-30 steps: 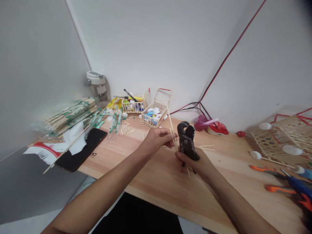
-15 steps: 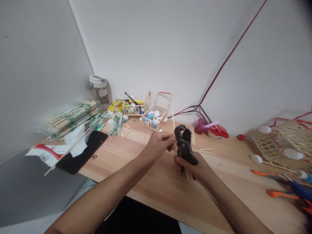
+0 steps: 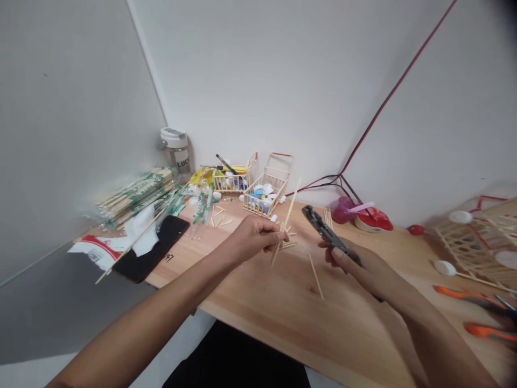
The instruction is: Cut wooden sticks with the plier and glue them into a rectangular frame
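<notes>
My left hand (image 3: 252, 237) pinches a thin wooden stick (image 3: 286, 221) that slants up and to the right above the wooden desk (image 3: 283, 307). My right hand (image 3: 363, 267) is closed round the handles of dark cutting pliers (image 3: 323, 229), whose jaws point up and left, a little to the right of the stick and apart from it. A loose stick (image 3: 315, 268) lies on the desk between my hands. Several short offcuts (image 3: 287, 242) lie just beyond my left hand.
At the back stand two small stick baskets (image 3: 264, 191) holding bottle caps, a jar (image 3: 179, 151), packs of chopsticks (image 3: 135, 194) and a black phone (image 3: 151, 245). A pink cup (image 3: 343, 209), red lid (image 3: 374, 220), stick frame (image 3: 480, 237) and orange-handled tools (image 3: 480, 312) lie at right.
The pliers have swung away to the right and tilted down, off the stick. My left hand keeps the stick, now tilted. A stick piece now lies on the desk between the hands.
</notes>
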Demonstrator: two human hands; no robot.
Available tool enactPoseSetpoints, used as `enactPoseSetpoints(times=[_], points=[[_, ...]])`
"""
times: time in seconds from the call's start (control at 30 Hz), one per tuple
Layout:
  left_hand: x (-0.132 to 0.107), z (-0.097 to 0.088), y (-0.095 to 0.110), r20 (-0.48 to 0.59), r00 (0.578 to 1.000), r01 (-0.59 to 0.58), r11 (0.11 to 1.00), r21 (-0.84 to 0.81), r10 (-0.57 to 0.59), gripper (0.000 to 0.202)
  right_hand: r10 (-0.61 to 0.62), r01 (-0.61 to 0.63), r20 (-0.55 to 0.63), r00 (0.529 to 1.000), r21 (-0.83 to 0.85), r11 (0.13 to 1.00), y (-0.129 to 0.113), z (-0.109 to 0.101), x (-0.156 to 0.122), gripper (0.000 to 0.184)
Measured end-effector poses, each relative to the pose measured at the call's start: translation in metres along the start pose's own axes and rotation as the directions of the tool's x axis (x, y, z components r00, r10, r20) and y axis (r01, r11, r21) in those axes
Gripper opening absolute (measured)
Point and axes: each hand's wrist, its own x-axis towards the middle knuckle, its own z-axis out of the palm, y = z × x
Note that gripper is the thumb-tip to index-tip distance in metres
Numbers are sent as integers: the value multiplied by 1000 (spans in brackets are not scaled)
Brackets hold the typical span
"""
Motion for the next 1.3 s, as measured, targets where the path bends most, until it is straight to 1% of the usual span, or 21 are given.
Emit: enactPoseSetpoints(times=[0.07, 0.17, 0.3, 0.37, 0.43, 0.6, 0.7, 0.87, 1.03, 1.13, 1.3], points=[[-3, -3, 1, 24, 999, 40, 999, -13, -39, 26, -15, 17, 71, 997, -36, 999, -3, 2, -1, 50], [-5, -5, 1, 32, 997, 73, 997, -20, -73, 24, -69, 74, 144, 987, -25, 997, -11, 6, -3, 49], [-5, -3, -1, 11, 995, 104, 994, -40, -104, 21, -102, 103, 149, 984, 2, 995, -19, 7, -2, 48], [-5, -1, -1, 33, 990, 142, 987, -70, -140, 22, -98, 101, 146, 984, -13, 995, -21, 7, -1, 48], [-4, 1, -1, 65, 984, 170, 982, -81, -165, 23, -96, 104, 170, 981, -39, 994, -23, 6, -1, 50], [0, 7, -4, 143, 975, 184, 980, -72, -172, 23, -97, 116, 251, 963, -62, 991, -23, 6, -2, 51], [2, 10, -6, 159, 968, 214, 971, -104, -196, 20, -98, 115, 253, 963, -56, 992, -21, 7, -2, 50], [4, 13, -7, 164, 961, 246, 958, -146, -222, 16, -87, 98, 224, 971, -39, 994, -18, 8, -4, 50], [4, 15, -3, 125, 961, 261, 958, -118, -246, 12, -69, 86, 273, 959, -49, 995, -13, 8, -5, 49], [5, 17, -3, 115, 962, 261, 959, -115, -248, 13, -54, 68, 267, 962, -41, 997, -11, 8, -5, 49], [5, 17, -8, 122, 966, 243, 960, -138, -227, 20, -49, 55, 249, 967, -15, 998, -11, 9, -4, 49]])
